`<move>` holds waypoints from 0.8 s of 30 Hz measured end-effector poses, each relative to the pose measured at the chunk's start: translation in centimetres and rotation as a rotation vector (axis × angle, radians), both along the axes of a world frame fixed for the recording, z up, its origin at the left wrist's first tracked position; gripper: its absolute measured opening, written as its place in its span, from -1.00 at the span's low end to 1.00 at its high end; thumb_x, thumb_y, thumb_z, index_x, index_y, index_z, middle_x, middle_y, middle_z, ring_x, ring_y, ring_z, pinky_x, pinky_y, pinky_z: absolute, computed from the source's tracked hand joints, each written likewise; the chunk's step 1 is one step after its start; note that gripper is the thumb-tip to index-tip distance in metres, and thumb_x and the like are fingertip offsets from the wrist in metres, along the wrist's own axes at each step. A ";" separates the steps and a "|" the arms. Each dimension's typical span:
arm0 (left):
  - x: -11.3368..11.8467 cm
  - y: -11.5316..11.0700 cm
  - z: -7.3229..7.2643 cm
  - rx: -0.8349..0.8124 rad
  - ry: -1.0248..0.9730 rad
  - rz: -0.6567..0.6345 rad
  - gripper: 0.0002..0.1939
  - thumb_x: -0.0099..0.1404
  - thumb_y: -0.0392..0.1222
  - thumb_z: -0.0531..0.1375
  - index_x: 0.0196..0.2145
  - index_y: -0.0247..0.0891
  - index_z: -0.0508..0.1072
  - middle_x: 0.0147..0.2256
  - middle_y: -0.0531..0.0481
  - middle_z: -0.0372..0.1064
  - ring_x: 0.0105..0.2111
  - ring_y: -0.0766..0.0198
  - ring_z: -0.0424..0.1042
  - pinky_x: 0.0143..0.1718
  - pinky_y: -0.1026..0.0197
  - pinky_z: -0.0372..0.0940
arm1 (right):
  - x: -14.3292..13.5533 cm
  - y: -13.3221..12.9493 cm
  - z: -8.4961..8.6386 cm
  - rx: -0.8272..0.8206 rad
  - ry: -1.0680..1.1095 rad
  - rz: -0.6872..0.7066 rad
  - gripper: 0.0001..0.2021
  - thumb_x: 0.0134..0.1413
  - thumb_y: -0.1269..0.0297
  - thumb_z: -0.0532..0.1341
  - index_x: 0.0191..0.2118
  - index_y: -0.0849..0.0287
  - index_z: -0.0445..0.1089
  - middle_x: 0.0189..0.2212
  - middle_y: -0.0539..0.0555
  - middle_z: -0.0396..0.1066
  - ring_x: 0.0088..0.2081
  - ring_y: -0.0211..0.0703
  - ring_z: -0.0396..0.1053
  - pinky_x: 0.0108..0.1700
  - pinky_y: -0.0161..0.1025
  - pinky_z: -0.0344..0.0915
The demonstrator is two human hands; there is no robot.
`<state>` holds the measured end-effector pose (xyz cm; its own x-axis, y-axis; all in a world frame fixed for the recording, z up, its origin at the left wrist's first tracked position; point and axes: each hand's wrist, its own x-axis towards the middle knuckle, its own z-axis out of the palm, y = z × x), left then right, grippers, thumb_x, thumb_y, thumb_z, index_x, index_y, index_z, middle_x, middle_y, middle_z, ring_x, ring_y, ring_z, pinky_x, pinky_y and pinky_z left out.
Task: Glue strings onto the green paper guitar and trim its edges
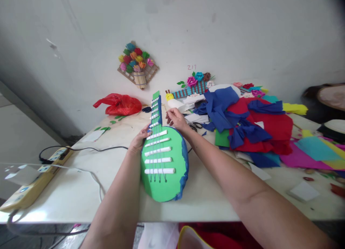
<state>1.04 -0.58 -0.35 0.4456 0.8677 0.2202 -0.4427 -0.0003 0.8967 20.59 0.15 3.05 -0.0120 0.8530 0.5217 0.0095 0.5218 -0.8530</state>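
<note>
A handmade toy lute (161,186) stands tilted up on the table in front of me, its neck pointing away. Its face is green, the side is wrapped in blue paper, and white rolled strips cross the neck and body. Thin grey strings run lengthwise over the strips to small holes near the bottom. My left hand (139,138) grips the lute's left side where neck meets body; some fingers are hidden behind it. Just right of the neck is my right hand (175,118), its fingers pinched together. Whatever is between those fingertips is too small to make out.
Blue and red crepe paper (264,119) is heaped on the right, with black scissors (196,126) beside it. A red plastic bag (121,104) lies at the back left. A power strip (37,179) with cables runs along the left edge. Paper flowers (136,60) hang on the wall.
</note>
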 end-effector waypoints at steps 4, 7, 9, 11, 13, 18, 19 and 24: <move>-0.1 0.1 0.0 0.011 0.003 0.006 -0.30 -0.13 -0.29 0.33 0.03 -0.30 0.32 -0.11 -0.13 0.44 -0.09 -0.02 0.41 0.04 0.01 0.21 | -0.1 0.9 -0.8 0.341 -0.342 -0.275 -0.67 0.13 0.28 -0.03 -0.01 0.15 0.28 0.01 0.15 0.25 0.03 -0.16 0.24 0.03 -0.17 0.24; 0.0 0.1 -0.1 0.013 -0.003 -0.008 -0.32 -0.12 -0.30 0.32 0.02 -0.31 0.32 -0.11 -0.14 0.44 -0.10 -0.01 0.42 0.02 0.00 0.22 | -0.1 1.3 -1.2 0.430 -0.545 -0.386 -0.58 0.15 0.35 -0.08 0.12 0.16 0.22 0.16 0.15 0.10 0.14 -0.15 0.11 0.16 -0.16 0.12; 0.1 0.0 0.0 0.011 -0.015 -0.018 -0.33 -0.10 -0.31 0.31 0.03 -0.32 0.31 -0.12 -0.14 0.44 -0.12 0.00 0.43 0.01 0.01 0.23 | -0.1 1.3 -1.2 0.437 -0.642 -0.421 -0.54 0.16 0.37 -0.10 0.17 0.12 0.16 0.21 0.11 0.04 0.13 -0.14 0.14 0.15 -0.13 0.12; 0.2 -0.2 0.0 0.009 -0.023 -0.024 -0.34 -0.09 -0.32 0.31 0.03 -0.32 0.31 -0.14 -0.13 0.45 -0.14 0.02 0.44 0.00 0.01 0.24 | 0.0 1.3 -1.1 0.452 -0.727 -0.435 -0.52 0.17 0.38 -0.10 0.20 0.10 0.12 0.24 0.09 0.00 0.13 -0.10 0.14 0.15 -0.10 0.11; 0.2 -0.2 0.0 0.011 -0.022 -0.024 -0.34 -0.09 -0.33 0.30 0.03 -0.32 0.31 -0.16 -0.12 0.46 -0.14 0.01 0.44 0.00 0.00 0.25 | 0.0 1.1 -0.9 0.462 -0.812 -0.447 -0.52 0.17 0.38 -0.09 0.22 0.12 0.10 0.25 0.09 -0.03 0.14 -0.07 0.13 0.15 -0.09 0.11; 0.2 -0.1 0.1 0.010 -0.011 -0.026 -0.32 -0.10 -0.31 0.31 0.04 -0.33 0.30 -0.16 -0.14 0.46 -0.13 -0.02 0.43 -0.01 -0.02 0.24 | -0.2 0.6 -0.6 0.489 -0.913 -0.513 -0.52 0.17 0.42 -0.08 0.22 0.14 0.10 0.25 0.07 0.00 0.13 -0.06 0.14 0.13 -0.11 0.13; 0.2 -0.1 0.1 0.009 -0.009 -0.024 -0.32 -0.10 -0.31 0.31 0.03 -0.33 0.31 -0.16 -0.14 0.46 -0.15 -0.01 0.44 -0.01 -0.01 0.25 | -0.2 0.5 -0.7 0.497 -0.922 -0.529 -0.52 0.17 0.43 -0.08 0.21 0.15 0.11 0.25 0.07 0.01 0.12 -0.06 0.14 0.12 -0.11 0.14; 0.3 -0.2 0.3 0.005 -0.027 0.004 -0.35 -0.10 -0.32 0.31 0.01 -0.33 0.32 -0.15 -0.13 0.46 -0.15 0.04 0.45 0.01 0.05 0.24 | -0.5 0.0 -0.7 0.561 -0.967 -0.593 -0.53 0.16 0.47 -0.07 0.19 0.17 0.15 0.23 0.07 0.04 0.11 -0.07 0.16 0.08 -0.15 0.18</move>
<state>1.33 -0.76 -0.07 0.4360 0.8684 0.2361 -0.4665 -0.0063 0.8845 20.13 0.17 2.31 -0.2820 0.5230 0.8043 0.8592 0.5108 -0.0309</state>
